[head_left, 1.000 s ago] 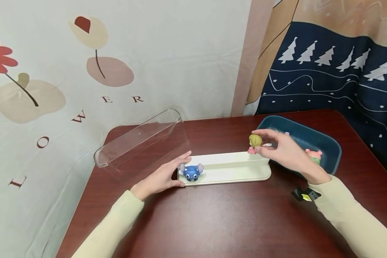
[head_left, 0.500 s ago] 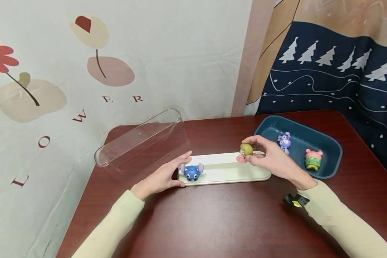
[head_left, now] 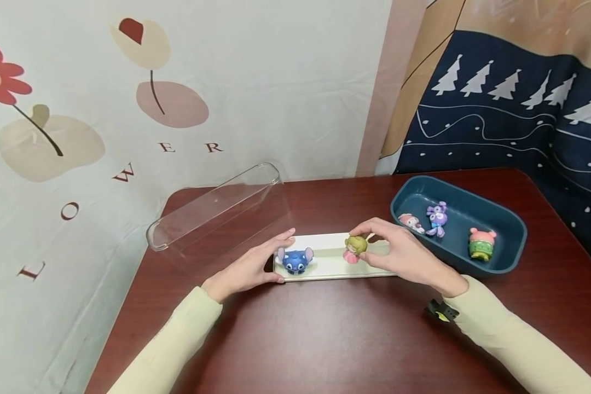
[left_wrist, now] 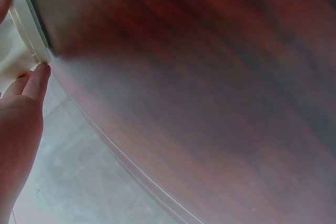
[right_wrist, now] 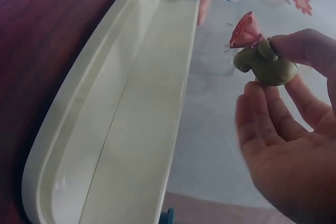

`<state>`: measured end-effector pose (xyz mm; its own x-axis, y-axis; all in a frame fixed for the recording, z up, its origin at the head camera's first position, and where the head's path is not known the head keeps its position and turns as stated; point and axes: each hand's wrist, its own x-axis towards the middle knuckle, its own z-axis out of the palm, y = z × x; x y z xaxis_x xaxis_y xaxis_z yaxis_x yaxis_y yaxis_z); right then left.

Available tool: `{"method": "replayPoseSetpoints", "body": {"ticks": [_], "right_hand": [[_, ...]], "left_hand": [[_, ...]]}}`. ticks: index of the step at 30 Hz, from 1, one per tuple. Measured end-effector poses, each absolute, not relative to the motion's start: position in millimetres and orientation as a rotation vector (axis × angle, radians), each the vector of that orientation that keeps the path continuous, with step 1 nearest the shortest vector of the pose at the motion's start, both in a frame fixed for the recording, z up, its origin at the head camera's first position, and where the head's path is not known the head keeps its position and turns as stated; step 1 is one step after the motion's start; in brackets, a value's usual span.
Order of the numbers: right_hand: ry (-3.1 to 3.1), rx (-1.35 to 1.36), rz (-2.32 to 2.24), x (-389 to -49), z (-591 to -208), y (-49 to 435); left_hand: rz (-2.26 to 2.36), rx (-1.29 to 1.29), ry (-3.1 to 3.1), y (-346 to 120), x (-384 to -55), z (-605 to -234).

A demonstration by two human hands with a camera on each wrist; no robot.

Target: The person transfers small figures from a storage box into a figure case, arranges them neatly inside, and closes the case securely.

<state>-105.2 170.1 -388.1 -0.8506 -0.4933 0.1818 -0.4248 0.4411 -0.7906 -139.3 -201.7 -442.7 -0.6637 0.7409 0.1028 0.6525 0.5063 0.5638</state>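
Note:
A long cream-coloured tray (head_left: 325,268) with a raised back step lies on the table. At its left end my left hand (head_left: 248,268) grips it, thumb at the front and fingers at the back; thumb and fingertips show against the tray end (left_wrist: 29,22) in the left wrist view. A blue big-eared figurine (head_left: 295,262) stands on the tray beside that hand. My right hand (head_left: 404,254) pinches a small doll figurine (head_left: 357,245) with yellow-green hair and a pink dress, over the tray's middle. In the right wrist view the doll (right_wrist: 273,69) is held between thumb and fingers.
A dark teal bin (head_left: 514,241) at the right holds a purple figurine (head_left: 437,219), a pink-and-green figurine (head_left: 481,243) and a white-and-pink figurine (head_left: 411,222). A clear plastic cover (head_left: 216,210) lies at the back left, by the curtain (head_left: 285,98).
My right hand has carried the doll figurine left and toward me, from the tray's right end to above its middle. The left hand has stayed on the tray's end.

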Motion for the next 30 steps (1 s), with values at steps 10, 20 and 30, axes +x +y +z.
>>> {"method": "replayPoseSetpoints", "body": {"ticks": [10,20,30], "right_hand": [[2.697,-1.143,-1.139,-107.1,-397.2,143.4],[2.732,-1.491,-0.886,-113.1,-404.0,131.9],[2.739,-1.513,-0.776,-116.9,-412.0,127.4]], "left_hand": [[0.875,1.200,2.589,-201.2,-138.9,-442.6],[0.876,1.185,2.580,-202.1,-139.7,-443.8],[0.873,1.195,2.582,-201.6,-139.4,-443.5]]}}
